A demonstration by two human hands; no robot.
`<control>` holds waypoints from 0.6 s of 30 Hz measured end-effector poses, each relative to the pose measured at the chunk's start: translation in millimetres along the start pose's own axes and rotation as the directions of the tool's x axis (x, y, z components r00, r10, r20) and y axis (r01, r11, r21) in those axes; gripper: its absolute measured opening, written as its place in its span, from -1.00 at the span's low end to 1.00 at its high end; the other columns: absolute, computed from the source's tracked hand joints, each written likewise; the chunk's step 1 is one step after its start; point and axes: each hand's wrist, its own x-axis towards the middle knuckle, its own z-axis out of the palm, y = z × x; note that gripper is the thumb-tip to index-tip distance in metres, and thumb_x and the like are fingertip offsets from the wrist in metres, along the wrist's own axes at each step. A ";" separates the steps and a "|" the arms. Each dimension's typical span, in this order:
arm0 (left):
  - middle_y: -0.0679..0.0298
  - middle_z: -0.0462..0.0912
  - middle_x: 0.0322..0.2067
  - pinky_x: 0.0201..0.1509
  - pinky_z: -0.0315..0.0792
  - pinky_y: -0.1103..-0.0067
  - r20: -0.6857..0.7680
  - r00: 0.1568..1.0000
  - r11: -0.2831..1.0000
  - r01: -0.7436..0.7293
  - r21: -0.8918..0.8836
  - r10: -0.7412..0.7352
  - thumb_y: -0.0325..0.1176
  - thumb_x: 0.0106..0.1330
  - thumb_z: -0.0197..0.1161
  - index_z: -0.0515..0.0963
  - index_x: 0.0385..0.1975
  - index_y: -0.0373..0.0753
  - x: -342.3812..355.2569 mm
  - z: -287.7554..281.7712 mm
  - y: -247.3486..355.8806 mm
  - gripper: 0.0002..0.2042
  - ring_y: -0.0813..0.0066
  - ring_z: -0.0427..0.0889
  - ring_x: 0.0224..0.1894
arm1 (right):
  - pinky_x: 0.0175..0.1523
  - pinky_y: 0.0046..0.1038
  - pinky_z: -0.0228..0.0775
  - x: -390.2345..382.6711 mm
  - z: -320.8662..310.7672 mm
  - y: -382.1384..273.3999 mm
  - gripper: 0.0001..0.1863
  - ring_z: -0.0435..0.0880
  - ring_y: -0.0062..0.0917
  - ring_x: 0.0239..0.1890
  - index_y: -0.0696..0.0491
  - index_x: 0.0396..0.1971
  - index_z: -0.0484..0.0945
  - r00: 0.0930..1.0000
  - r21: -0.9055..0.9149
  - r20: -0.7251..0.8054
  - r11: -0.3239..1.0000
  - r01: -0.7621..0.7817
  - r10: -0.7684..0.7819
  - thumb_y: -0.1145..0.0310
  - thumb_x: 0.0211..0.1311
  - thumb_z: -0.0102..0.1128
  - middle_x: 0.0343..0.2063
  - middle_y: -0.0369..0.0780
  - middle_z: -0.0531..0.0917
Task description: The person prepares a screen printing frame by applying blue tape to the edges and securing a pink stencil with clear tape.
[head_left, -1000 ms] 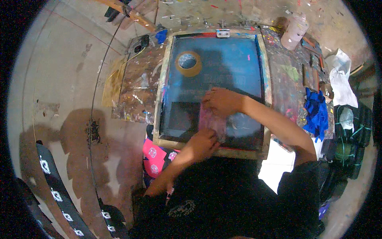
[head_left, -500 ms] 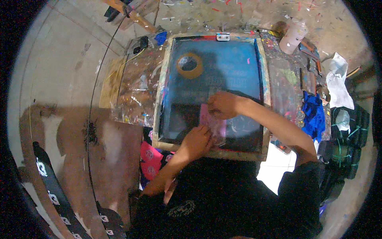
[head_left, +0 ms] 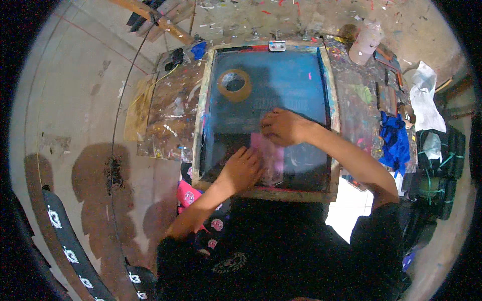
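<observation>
Clock positions are read from the centre of the wooden frame [head_left: 199, 120], with 12 o'clock at the picture's top. The frame lies on a paint-stained table [head_left: 168, 113] and carries blue mesh [head_left: 301, 70]. The translucent pink patch [head_left: 271, 156] is located within the frame at 6 o'clock.

Right hand [head_left: 282, 126]: positioned at the patch's 1 o'clock end, fingers bent downward. The fingertips are obscured; whether they grasp the patch cannot be determined.

Left hand [head_left: 242, 169]: positioned at the patch's 8 o'clock side, fingers lightly curved along its edge. Whether it pinches or merely presses cannot be determined.

Surrounding items: a roll of brown tape [head_left: 243, 97] lies flat on the mesh between 10 and 11 o'clock; a metal clamp [head_left: 277, 46] sits at 12 o'clock; a pale bottle [head_left: 365, 46] stands at 2 o'clock; a blue cloth [head_left: 394, 143] lies at 3 o'clock
</observation>
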 end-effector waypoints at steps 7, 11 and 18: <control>0.10 0.58 -0.02 0.29 0.23 0.24 0.099 0.985 0.986 0.131 0.101 -0.141 -0.10 0.35 0.05 0.62 -0.14 -0.23 1.3 3.3 -9.0 -0.65 0.15 0.45 0.15 | 0.13 -0.24 0.24 0.2 7.7 -3.2 -0.75 0.48 -0.40 0.04 -0.04 -0.25 0.63 0.996 -0.013 0.074 0.999 0.042 -0.041 0.21 0.14 0.07 -0.15 -0.28 0.59; 0.05 0.57 -0.07 0.22 0.31 0.27 0.063 0.981 0.981 0.179 0.067 -0.184 -0.14 0.32 0.12 0.61 -0.16 -0.26 -9.1 -12.6 -13.1 -0.68 0.13 0.46 0.11 | 0.12 -0.20 0.25 12.2 -14.3 -28.9 -0.71 0.50 -0.37 0.02 -0.03 -0.21 0.64 0.930 -0.050 0.352 0.990 0.131 -0.105 0.19 0.14 0.06 -0.16 -0.26 0.60; -0.01 0.56 -0.09 0.16 0.41 0.31 0.092 0.993 0.846 -0.009 -0.532 0.069 -0.16 0.38 0.09 0.59 -0.16 -0.37 -7.5 -2.4 30.2 -0.65 0.05 0.50 0.04 | 0.08 -0.20 0.35 15.3 21.0 -1.1 -0.72 0.56 -0.29 -0.05 0.00 -0.26 0.65 0.977 0.022 -0.124 0.984 0.176 -0.172 0.23 0.10 0.06 -0.22 -0.18 0.61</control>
